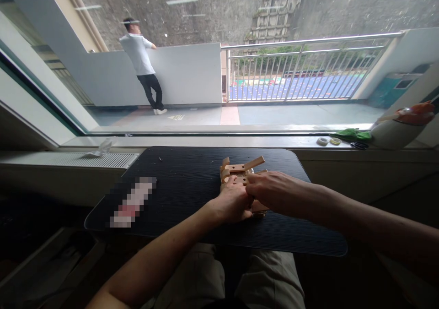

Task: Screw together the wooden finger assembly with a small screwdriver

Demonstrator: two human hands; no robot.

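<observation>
A small light-wood model made of several strips and blocks lies on the right half of a black table. Dark dots mark its strips, and one strip sticks out toward the upper right. My left hand is closed around the near left side of the model, pressing it against the tabletop. Over its right side, my right hand is closed in a pinch beside the left fingers. Whatever sits between the right fingertips is hidden. Both hands cover much of the model's middle.
A blurred pinkish strip lies on the table's left. Along the window sill are tape rolls, a green cloth and crumpled clear plastic. Beyond the glass, a person leans on a white wall near a metal railing.
</observation>
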